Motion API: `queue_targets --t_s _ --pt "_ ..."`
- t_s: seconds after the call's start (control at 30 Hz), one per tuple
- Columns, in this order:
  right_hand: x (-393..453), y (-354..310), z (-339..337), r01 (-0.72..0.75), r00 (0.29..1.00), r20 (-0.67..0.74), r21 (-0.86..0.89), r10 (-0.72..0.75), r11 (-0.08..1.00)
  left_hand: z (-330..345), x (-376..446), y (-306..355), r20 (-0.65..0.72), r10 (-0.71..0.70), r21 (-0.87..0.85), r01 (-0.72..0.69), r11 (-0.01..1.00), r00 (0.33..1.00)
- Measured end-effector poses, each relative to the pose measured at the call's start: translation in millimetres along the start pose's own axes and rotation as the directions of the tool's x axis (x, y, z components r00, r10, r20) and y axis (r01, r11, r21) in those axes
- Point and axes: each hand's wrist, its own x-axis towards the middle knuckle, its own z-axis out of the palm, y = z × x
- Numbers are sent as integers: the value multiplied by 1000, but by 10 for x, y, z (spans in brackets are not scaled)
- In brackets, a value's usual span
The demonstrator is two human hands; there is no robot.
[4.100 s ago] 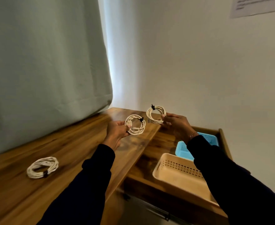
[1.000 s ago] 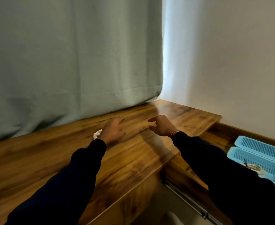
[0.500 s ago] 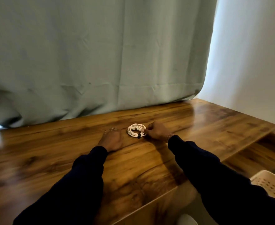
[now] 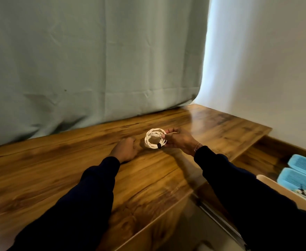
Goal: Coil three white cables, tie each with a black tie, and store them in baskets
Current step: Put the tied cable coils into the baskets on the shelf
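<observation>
Lifted off the bench [image 4: 148,178] since a moment ago, the last tied coil [image 4: 154,138] is pinched in my right fingers [image 4: 164,136], left fingers [image 4: 130,142] curled empty, next likely a basket [image 4: 282,193].

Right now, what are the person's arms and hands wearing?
Both arms are covered by long, dark navy sleeves that reach the wrists, the left sleeve and the right sleeve alike, plain with no visible markings. The left hand and right hand are bare, without gloves. A thin beaded bracelet sits at the right wrist.
</observation>
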Motion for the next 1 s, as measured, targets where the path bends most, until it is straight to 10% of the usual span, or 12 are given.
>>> queue_targets --t_s 0.53,1.0 --pt "-837 40 -2257 24 944 -329 155 29 988 875 635 2142 100 353 -234 -323 917 930" --pt "-1659 424 -3951 133 662 -746 213 73 968 1798 744 3995 242 560 -329 -476 816 793"
